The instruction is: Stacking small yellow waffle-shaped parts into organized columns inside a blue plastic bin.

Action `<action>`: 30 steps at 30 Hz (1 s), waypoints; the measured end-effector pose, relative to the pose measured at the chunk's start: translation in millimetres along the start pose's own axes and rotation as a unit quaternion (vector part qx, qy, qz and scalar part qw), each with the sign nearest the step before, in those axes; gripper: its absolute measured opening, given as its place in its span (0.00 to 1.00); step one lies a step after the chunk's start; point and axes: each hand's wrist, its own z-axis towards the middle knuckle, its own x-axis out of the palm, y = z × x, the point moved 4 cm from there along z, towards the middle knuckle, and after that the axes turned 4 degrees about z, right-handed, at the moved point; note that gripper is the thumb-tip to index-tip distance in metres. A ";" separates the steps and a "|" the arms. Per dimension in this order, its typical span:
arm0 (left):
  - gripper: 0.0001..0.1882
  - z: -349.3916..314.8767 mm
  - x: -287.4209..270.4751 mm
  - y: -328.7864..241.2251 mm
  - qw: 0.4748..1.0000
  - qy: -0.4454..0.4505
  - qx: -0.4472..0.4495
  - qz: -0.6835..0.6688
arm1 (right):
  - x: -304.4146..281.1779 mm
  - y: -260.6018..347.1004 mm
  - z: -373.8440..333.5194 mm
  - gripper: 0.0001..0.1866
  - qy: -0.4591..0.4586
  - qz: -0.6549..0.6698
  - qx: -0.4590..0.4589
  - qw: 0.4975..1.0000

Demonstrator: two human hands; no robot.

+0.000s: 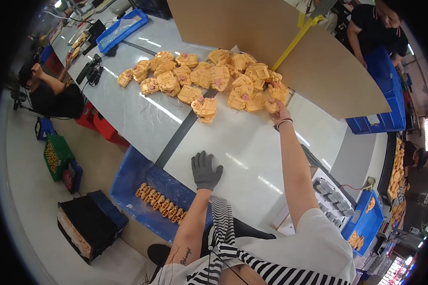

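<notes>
I judge the orange moulded housing (277, 91), at the pile's (202, 76) right end, light and stiff, best held by its edges; the right hand (283, 113) touches it, grip unclear. The gloved left hand (206, 172) spreads empty over the tabletop (245, 147).

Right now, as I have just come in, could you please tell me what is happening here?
A person's right hand is at an orange plastic part at the right end of a loose heap; whether it grips firmly is unclear. The gray-gloved left hand is open over the table, holding nothing. A blue bin with smaller parts stands to the left.
</notes>
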 end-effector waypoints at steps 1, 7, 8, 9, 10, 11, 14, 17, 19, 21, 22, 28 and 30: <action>0.28 -1.7 -0.9 4.7 1.000 -0.001 -0.006 0.006 | 21.2 -8.9 -11.9 0.21 0.097 0.083 0.026 0.991; 0.28 0.3 2.9 0.3 1.000 -0.002 0.004 0.016 | 87.8 -31.0 -35.8 0.16 0.239 0.240 0.049 0.940; 0.28 -1.4 4.9 -1.1 1.000 0.001 0.004 0.015 | 90.3 -27.9 -38.1 0.16 0.228 0.222 -0.004 0.948; 0.28 -6.4 2.9 -0.6 1.000 0.005 0.000 0.011 | 97.0 -29.7 -44.1 0.16 0.237 0.222 -0.001 0.946; 0.28 -8.0 1.7 2.4 1.000 -0.001 -0.006 0.017 | 94.6 -29.7 -49.3 0.17 0.183 0.173 -0.053 0.966; 0.28 -8.9 2.2 6.2 1.000 -0.005 -0.009 0.015 | 89.7 -30.2 -56.3 0.19 0.129 0.121 -0.105 0.979; 0.27 -10.7 5.2 5.0 1.000 -0.005 -0.015 0.019 | 48.7 -36.8 -74.0 0.23 0.092 0.128 -0.165 0.974; 0.29 -13.0 1.9 5.5 0.999 0.011 -0.021 0.036 | -3.1 -53.1 -145.7 0.23 0.129 0.037 -0.127 0.983; 0.29 -7.7 2.1 1.9 0.999 0.003 -0.043 0.026 | -35.2 -85.6 -150.7 0.24 0.192 -0.043 -0.170 0.966; 0.28 -8.4 7.8 7.5 0.997 -0.001 -0.069 0.022 | -55.1 -113.8 -166.9 0.24 0.223 -0.127 -0.195 0.947; 0.31 -11.6 20.4 14.8 0.996 0.047 -0.063 -0.047 | -51.0 -119.8 -204.2 0.23 0.242 -0.267 -0.223 0.906; 0.41 -96.7 109.6 -56.6 0.850 0.222 -0.068 -0.472 | -73.6 -183.9 -294.4 0.34 0.070 -0.641 -0.412 0.644; 0.40 -140.4 188.9 4.9 0.890 0.134 -0.155 -0.408 | -61.8 -204.7 -315.3 0.37 0.149 -0.636 -0.449 0.609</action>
